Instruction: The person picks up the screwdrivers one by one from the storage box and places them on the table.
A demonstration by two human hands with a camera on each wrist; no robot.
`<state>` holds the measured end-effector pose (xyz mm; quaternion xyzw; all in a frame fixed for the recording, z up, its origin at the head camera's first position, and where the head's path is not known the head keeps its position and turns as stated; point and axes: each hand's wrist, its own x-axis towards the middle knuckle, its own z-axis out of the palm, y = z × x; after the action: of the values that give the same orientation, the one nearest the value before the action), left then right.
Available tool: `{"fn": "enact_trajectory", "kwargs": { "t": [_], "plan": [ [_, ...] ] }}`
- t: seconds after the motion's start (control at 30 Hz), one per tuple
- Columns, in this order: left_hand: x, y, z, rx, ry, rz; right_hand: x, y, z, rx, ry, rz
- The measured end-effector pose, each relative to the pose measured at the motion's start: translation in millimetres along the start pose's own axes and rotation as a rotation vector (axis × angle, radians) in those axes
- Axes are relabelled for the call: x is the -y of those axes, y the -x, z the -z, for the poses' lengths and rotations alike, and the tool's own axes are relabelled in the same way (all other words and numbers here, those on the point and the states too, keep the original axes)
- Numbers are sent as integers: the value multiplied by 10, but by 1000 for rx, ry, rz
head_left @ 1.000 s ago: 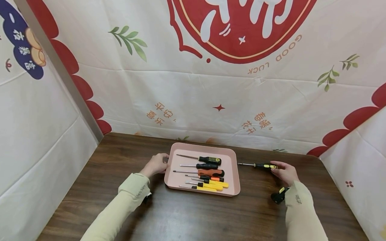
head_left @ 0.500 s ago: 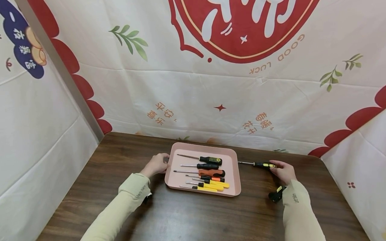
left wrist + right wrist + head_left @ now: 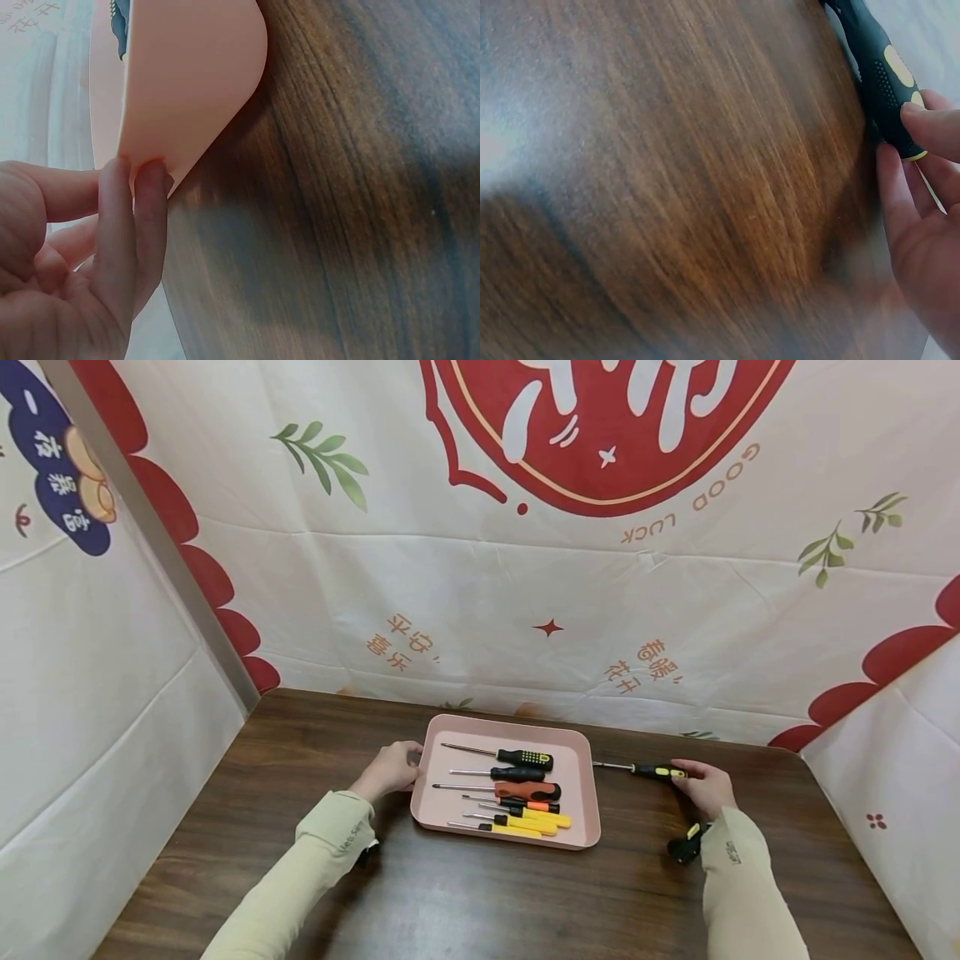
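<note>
A pink tray holds several screwdrivers, among them an orange-handled one and a black one with yellow dots. My left hand grips the tray's left end; in the left wrist view the thumb and fingers of the left hand pinch its wall. Right of the tray, a black-and-yellow screwdriver lies with its tip close to the tray's right wall. My right hand holds the end of its handle, and the right wrist view shows the thumb of the right hand on that handle.
The brown wooden table meets a white printed cloth behind, with more cloth at both sides. A black wrist device hangs by the right sleeve.
The right hand and the screwdriver in it have shifted slightly to the left in the head view. The left hand has kept its grip on the tray.
</note>
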<state>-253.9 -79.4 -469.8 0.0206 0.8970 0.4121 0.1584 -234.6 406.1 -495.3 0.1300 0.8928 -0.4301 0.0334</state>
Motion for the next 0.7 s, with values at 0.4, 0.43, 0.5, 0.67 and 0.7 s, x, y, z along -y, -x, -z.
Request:
{"fn": "enact_trajectory", "kwargs": {
  "t": [0.4, 0.43, 0.5, 0.67, 0.7],
  "plan": [
    [0, 25, -4, 11, -11, 10, 11, 62, 30, -14, 52, 41],
    [0, 22, -5, 14, -8, 8, 11, 69, 37, -16, 51, 40],
    [-1, 17, -6, 19, -1, 7, 21, 76, 58, -26, 49, 40],
    [-9, -2, 0, 6, 22, 15, 86, 59, 153, -51, 51, 86],
    [-10, -9, 3, 3, 26, 16, 117, 55, 181, -51, 59, 106]
  ]
}}
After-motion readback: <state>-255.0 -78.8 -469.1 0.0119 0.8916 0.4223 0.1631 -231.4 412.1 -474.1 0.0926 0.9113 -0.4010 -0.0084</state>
